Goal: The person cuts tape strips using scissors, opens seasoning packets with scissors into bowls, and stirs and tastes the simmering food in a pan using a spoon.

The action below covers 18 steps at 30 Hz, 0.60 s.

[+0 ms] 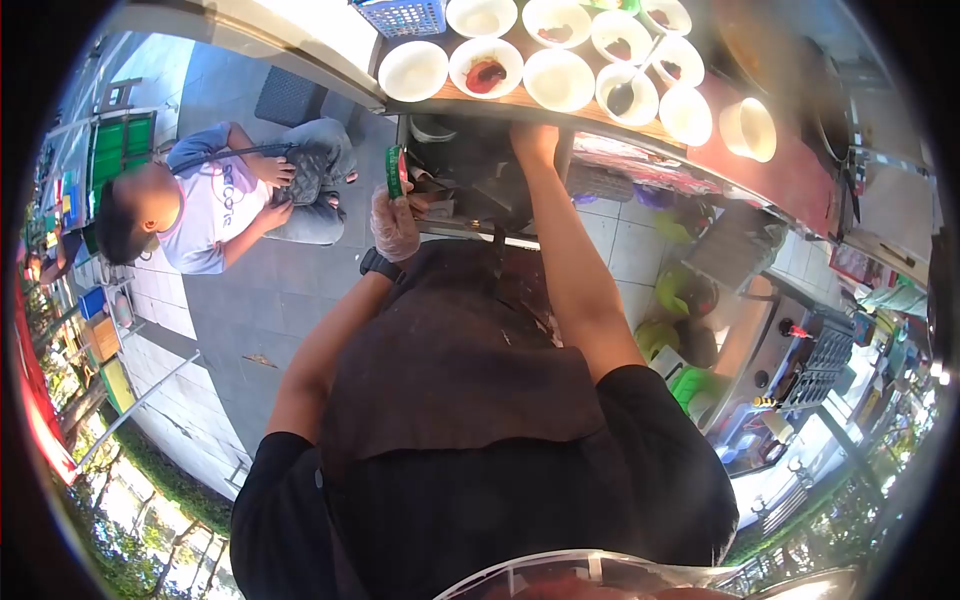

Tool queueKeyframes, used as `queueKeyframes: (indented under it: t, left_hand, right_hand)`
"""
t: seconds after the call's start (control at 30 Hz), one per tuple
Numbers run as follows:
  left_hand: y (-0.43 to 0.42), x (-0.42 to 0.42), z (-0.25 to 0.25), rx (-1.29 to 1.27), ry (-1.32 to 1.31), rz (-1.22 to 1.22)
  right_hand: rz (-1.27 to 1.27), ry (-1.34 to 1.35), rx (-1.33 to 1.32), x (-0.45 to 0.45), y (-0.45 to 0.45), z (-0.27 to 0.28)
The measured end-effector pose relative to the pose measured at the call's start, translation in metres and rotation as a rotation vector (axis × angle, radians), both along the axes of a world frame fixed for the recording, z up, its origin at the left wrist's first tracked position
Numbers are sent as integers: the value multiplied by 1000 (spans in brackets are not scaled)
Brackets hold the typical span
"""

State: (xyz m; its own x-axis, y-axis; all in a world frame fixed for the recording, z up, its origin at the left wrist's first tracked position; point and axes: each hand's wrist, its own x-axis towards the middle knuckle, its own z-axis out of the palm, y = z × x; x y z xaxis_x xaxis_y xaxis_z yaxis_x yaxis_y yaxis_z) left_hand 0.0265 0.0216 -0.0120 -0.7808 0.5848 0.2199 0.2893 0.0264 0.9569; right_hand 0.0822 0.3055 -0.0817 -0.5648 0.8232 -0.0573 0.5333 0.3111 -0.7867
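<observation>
Head view, drawer: The drawer (521,240) is standing open beneath the counter (520,106), just before the wearer's apron (460,385); its contents are lying too deep in shadow to name for certain.
Left hand: In a clear glove, the left hand (394,222) is closing its fingers around a green item (397,172), holding it raised at the drawer's left edge. What the item is, the view is not showing plainly.
Right hand: The right hand (536,145) is reaching to the drawer's far right corner, its fingers disappearing under the counter; whether they are gripping anything, one cannot tell.
Step at the drawer: Both hands, it seems, are working here together, one holding, one reaching.
Next move: In judgement, the raised green item is calling for clearance from the drawer's edge, and the hidden right fingers for a sure hold.
Bowls: Above and beyond the drawer, white bowls (413,72) are crowding the counter, one cradling a spoon (622,98).
Seated person: Well left of the drawer, a person (215,228) is sitting with a dark bag (325,172).
</observation>
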Motion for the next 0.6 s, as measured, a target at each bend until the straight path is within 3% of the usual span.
queueKeyframes:
  t: [0.03, 0.07, 0.1, 0.13, 0.23, 0.6]
  left_hand:
    - [-1, 3, 3, -11, 31, 6]
    - [-2, 4, 3, -8, 22, 17]
    - [-3, 5, 3, -15, 20, 19]
    - [-3, 5, 4, -20, 22, 21]
    - [-7, 6, 4, -22, -2, 1]
    - [-11, 4, -4, -42, 121, 8]
  right_hand:
    - [70, -64, 154, 2, 2, -10]
    - [240, -342, 248, 0, 4, -12]
    - [252, -350, 254, -11, 13, -44]
    - [182, 82, 184, -31, 27, -99]
    - [196, -126, 110, -38, 41, -52]
    - [301, -348, 97, -58, 59, -26]
